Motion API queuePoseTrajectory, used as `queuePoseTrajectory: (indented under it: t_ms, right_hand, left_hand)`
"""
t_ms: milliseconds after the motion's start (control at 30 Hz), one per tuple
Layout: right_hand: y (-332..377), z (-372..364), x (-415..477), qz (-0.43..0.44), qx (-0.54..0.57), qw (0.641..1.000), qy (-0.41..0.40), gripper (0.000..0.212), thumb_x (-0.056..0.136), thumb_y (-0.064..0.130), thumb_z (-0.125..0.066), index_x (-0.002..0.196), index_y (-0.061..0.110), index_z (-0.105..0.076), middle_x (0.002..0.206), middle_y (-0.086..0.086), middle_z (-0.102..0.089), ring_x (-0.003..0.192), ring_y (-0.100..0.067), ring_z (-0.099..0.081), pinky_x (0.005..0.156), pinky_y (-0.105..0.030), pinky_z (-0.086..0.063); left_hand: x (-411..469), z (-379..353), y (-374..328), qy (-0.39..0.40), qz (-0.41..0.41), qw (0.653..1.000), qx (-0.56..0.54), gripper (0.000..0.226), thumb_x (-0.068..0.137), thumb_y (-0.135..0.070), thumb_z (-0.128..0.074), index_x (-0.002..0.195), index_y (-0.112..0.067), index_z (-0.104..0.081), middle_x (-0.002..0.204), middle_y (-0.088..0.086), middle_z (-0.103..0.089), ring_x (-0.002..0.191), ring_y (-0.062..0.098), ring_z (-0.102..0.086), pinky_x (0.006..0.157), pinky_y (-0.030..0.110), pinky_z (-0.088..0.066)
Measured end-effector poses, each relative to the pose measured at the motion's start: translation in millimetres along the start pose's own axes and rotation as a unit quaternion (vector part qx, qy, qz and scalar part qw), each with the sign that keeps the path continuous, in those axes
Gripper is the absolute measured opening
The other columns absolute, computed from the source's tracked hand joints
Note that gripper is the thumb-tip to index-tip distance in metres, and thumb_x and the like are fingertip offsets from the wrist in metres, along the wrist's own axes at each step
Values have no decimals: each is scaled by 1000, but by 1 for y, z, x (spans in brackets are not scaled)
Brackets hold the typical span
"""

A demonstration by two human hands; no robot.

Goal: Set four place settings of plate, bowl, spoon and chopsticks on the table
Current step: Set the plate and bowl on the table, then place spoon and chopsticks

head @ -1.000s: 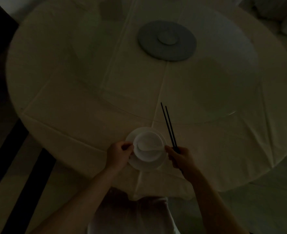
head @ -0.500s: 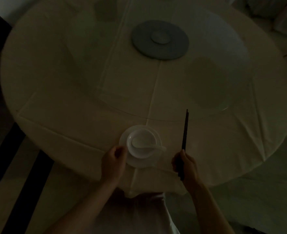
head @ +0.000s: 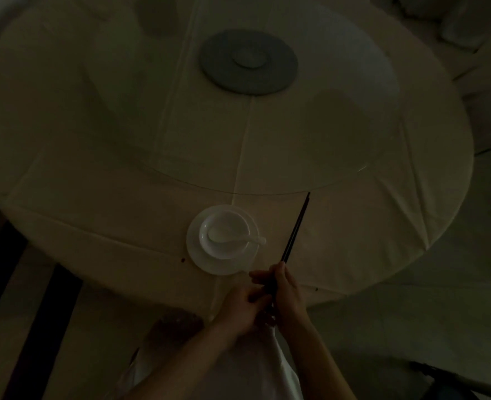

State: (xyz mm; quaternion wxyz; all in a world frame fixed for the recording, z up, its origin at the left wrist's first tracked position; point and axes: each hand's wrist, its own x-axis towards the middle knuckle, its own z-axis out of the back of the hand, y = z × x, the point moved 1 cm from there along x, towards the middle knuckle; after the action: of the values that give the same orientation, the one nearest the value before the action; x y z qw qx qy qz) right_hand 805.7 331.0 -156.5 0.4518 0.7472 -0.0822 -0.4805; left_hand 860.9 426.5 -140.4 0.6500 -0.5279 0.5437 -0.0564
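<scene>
**Black chopsticks being squared up beside the one white setting**

Black and thin, the chopsticks [head: 296,226] slant over the near edge of the desk [head: 123,168]. Their tips point away toward the rim of the glass turntable [head: 267,194], and their butt ends are buried in the hands just off the edge. The white plate [head: 198,255] sits at the near edge, a little left of them. The bowl [head: 232,223] stands on the plate, and the spoon [head: 224,239] lies in the bowl with its handle over the right rim. This looks like the first of four settings, with only the chopsticks left to lay.

To do the step well, even the two butt ends so the pair lies as one line. Then lower the sticks flat onto the cloth just right of the plate, parallel to each other and clear of the spoon handle. Let go only once both rest on the desk, so neither rolls away.

The right grip [head: 287,295] is clamped round the lower part of the chopsticks, thumb and fingers wrapped about them. The left grip [head: 238,310] is tucked against the same ends with its fingers curled. The light is too dim to tell whether it pinches the sticks or only touches them. A grey disc [head: 247,62] lies at the middle of the desk, well apart from the setting
</scene>
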Motion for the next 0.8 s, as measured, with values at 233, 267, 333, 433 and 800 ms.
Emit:
queuePoseTrajectory:
  t_ms: [233, 267, 333, 433, 800]
  right_hand:
    - [-3, -2, -2, 10, 20, 999, 27, 43, 106, 34, -35, 97, -2, -58, 89, -21, -72, 68, -34, -64, 51, -32, -50]
    - [-4, -2, -2, 4, 22, 999, 32, 41, 106, 31, -36, 100, -2, -59, 89, -21, -71, 70, -34, -64, 54, -33, -51]
    - [-7, -1, -2, -7, 3, 999, 41, 35, 105, 25, -41, 105, -4, -60, 88, -20, -71, 68, -34, -68, 57, -36, -54]
    - [-18, 1, 1, 16, -87, 996, 21, 24, 99, 20, -57, 97, -1, -67, 86, -16, -76, 77, -37, -73, 67, -45, -58]
    - [-27, -14, 17, 51, -191, 980, 13, 14, 89, 25, -72, 77, 20, -77, 76, -6, -78, 78, -30, -75, 74, -52, -58]
  left_hand:
    - [4, 7, 18, -16, 54, 997, -56, 9, 89, -12, -69, 90, -15, -77, 89, 13, -77, 85, 28, -74, 68, 33, -60]
    - [5, 10, 20, -21, 63, 996, -64, 8, 88, -11, -69, 91, -12, -76, 90, 16, -76, 87, 30, -74, 73, 38, -61]
    - [6, 14, 22, -28, 69, 995, -71, 11, 88, -11, -69, 96, -8, -75, 96, 19, -75, 92, 33, -72, 82, 43, -60]
    - [6, 21, 24, -43, 68, 994, -77, 19, 91, -10, -65, 106, -1, -72, 101, 22, -73, 95, 35, -71, 80, 40, -60]
    - [10, 44, 29, -91, 62, 993, -34, 18, 92, -14, -64, 103, -4, -74, 100, 22, -74, 100, 37, -69, 94, 57, -51]
